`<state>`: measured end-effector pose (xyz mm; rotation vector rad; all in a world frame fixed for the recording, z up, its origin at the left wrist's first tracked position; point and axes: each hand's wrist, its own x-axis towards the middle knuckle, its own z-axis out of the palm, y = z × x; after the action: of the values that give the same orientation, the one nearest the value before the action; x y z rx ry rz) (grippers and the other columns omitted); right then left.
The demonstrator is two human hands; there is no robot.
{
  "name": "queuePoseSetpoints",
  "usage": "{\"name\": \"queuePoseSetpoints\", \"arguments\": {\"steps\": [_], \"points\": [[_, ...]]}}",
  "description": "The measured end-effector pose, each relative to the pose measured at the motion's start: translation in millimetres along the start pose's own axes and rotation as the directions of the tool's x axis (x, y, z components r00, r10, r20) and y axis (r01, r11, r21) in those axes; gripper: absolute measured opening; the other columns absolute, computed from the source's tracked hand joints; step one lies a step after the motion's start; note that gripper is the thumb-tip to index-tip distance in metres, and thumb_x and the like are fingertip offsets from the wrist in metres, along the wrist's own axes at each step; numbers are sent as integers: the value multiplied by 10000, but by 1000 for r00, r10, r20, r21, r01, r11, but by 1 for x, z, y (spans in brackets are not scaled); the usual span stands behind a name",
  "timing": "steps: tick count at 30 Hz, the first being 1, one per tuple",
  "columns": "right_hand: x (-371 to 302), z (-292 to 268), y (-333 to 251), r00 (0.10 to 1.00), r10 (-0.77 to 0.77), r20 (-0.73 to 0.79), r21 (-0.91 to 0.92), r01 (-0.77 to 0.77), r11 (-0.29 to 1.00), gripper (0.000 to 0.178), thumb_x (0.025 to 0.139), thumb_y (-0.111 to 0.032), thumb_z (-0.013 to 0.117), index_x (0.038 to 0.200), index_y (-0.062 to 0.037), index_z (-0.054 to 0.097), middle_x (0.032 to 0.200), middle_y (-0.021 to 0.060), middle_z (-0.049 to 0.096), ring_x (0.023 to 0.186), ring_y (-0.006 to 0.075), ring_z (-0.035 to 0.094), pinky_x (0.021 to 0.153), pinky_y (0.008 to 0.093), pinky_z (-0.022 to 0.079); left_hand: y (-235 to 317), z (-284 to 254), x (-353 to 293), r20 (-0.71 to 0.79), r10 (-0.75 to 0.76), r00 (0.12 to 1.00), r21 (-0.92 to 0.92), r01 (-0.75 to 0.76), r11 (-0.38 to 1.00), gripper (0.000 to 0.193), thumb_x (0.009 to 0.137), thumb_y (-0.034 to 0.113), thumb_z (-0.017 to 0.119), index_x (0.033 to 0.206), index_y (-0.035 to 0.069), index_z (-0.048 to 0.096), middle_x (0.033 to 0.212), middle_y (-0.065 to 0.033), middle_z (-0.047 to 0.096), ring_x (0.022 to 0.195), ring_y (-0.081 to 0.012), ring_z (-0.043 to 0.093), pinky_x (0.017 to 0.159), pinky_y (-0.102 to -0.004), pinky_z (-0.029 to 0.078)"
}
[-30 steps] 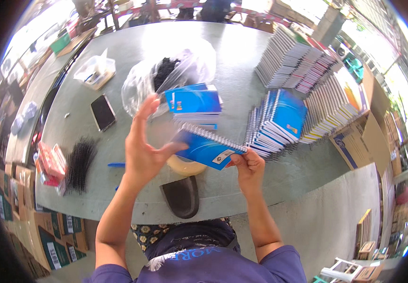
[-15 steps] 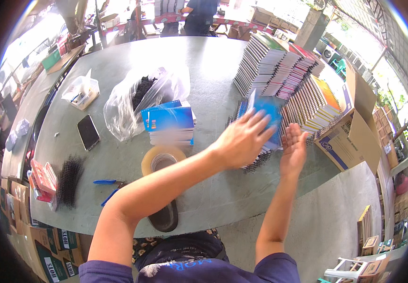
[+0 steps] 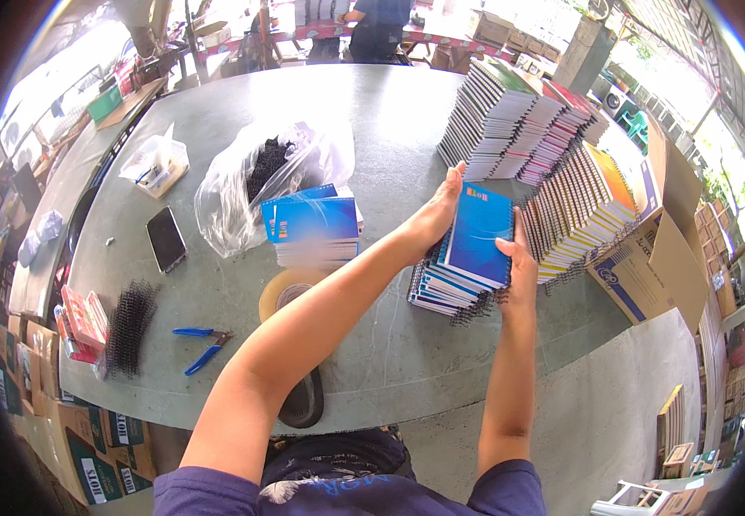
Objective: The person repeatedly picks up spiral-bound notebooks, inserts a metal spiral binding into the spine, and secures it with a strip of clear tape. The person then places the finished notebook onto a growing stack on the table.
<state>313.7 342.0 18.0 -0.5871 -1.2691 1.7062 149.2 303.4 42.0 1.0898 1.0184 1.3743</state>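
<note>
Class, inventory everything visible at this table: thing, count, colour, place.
Blue notebooks: several, blue-white, between hands
Yellow notebooks: many, yellow, right
Other notebooks: many, green and red, behind
Booklets: one pile, blue, centre
Bag: one, clear, behind booklets
Tub: one, clear, far left
Phone: one, black, left
Coils: many, black, left
Packet: count unclear, red, left
Cutters: one, blue, near left
Tape: one roll, yellowish, centre
Unclear thing: one, dark, near edge
Carton: one, brown, right
Left hand, right hand: two, against blue notebooks

Bright daylight, blown out upper left; glare on the table (image 3: 385,107) toward its far end. Fisheye bends edges, rim black. Blue notebook (image 3: 480,232) reads sharp; hazy patch low on the small blue stack (image 3: 312,217).
</note>
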Motion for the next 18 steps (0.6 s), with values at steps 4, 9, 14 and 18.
{"name": "queuePoseSetpoints", "arguments": {"steps": [4, 9, 14, 18], "points": [[0, 6, 4, 992, -78, -104, 60, 85, 995, 694, 874, -93, 485, 1466, -19, 131, 1412, 174, 334, 1233, 229, 425, 1018, 307, 352, 9, 13, -5, -126, -194, 973, -263, 155, 952, 839, 862, 721, 156, 1486, 168, 64, 1513, -180, 140, 1382, -288, 199, 1102, -398, 259], [8, 23, -6, 990, 1, -139, 44, 5, 999, 625, 906, -92, 469, 1459, -28, 183, 1446, 157, 298, 1273, 226, 382, 1045, 316, 322, 6, -6, -2, -30, -205, 978, -326, 184, 927, 853, 870, 715, 199, 1475, 116, 144, 1491, -191, 214, 1375, -269, 233, 1103, -383, 253], [35, -24, 6, 935, -218, -281, -262, 144, 954, 553, 940, -367, 436, 1374, -28, 379, 1392, 153, 405, 1196, 221, 468, 960, 309, 403, -13, -17, -37, -206, 466, 860, 592, -270, 760, 690, 946, 573, 263, 1415, 71, 319, 1464, -209, 273, 1365, -318, 257, 1103, -402, 233], [60, -23, 14, 988, 134, 74, 233, -148, 961, 471, 922, -425, 466, 1103, 1, 557, 961, 129, 639, 846, 230, 627, 760, 350, 514, -33, 9, -45, -180, 496, 850, 575, -317, 754, 540, 937, 460, 433, 1297, 59, 473, 1355, -268, 390, 1282, -421, 342, 1052, -441, 300]]}}
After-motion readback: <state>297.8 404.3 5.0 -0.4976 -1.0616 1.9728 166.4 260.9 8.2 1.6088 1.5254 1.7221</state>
